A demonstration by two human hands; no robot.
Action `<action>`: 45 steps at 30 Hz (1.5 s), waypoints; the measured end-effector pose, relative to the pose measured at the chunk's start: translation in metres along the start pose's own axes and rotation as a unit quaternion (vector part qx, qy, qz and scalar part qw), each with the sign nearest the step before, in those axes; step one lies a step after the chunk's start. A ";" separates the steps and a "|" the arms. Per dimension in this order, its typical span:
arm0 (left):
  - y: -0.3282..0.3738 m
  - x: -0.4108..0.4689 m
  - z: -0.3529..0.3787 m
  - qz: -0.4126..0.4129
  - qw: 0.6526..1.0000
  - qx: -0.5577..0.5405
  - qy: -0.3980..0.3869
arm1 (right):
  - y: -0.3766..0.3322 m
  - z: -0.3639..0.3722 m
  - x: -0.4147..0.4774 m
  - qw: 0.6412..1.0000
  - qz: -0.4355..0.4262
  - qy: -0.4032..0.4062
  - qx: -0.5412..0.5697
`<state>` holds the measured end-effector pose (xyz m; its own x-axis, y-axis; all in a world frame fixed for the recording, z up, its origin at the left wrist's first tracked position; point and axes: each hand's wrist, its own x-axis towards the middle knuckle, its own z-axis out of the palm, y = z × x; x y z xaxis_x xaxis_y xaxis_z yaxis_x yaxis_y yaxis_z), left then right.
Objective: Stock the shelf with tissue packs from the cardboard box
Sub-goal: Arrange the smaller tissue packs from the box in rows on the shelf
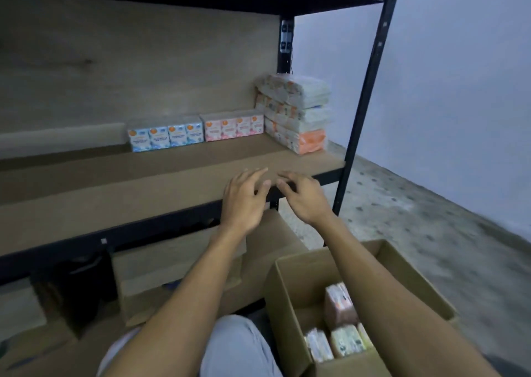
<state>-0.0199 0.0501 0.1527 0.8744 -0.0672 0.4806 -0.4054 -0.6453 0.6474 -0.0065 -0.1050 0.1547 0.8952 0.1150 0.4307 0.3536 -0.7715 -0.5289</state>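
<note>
A brown shelf board (120,192) holds a row of blue tissue packs (165,136), then pink tissue packs (234,126), and a tall stack of white and orange tissue packs (298,112) at its right end. My left hand (244,201) and my right hand (301,197) hover side by side over the shelf's front edge, fingers apart, holding nothing. An open cardboard box (287,299) stands low on the right under my right forearm, with several pink and yellow tissue packs (340,330) inside.
Black metal shelf posts (365,94) rise at the right. Another cardboard box (184,264) and a dark object (83,281) sit under the shelf. A speckled floor (416,224) and a pale wall lie to the right. My knee (238,348) is at the bottom.
</note>
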 end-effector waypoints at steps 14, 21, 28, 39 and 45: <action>0.018 -0.098 0.174 -0.103 0.971 -0.056 -0.206 | 0.181 -0.012 -0.157 0.971 0.229 -0.033 -0.057; -0.010 -0.102 0.264 -0.153 0.939 -0.056 -0.303 | 0.275 0.016 -0.171 0.953 0.273 -0.092 -0.089; -0.040 -0.102 0.340 -0.165 0.925 -0.036 -0.342 | 0.345 0.044 -0.161 0.936 0.272 -0.165 -0.151; -0.064 -0.116 0.422 -0.187 0.896 -0.010 -0.403 | 0.404 0.078 -0.167 0.919 0.279 -0.197 -0.195; -0.076 -0.123 0.434 -0.271 0.905 0.043 -0.326 | 0.399 0.087 -0.166 0.898 0.299 -0.199 -0.254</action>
<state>0.0189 -0.2228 -0.2121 0.9213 -0.1400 -0.3628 0.1270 -0.7735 0.6209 0.0094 -0.3778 -0.1914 0.9454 -0.2794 -0.1681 -0.3026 -0.9438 -0.1331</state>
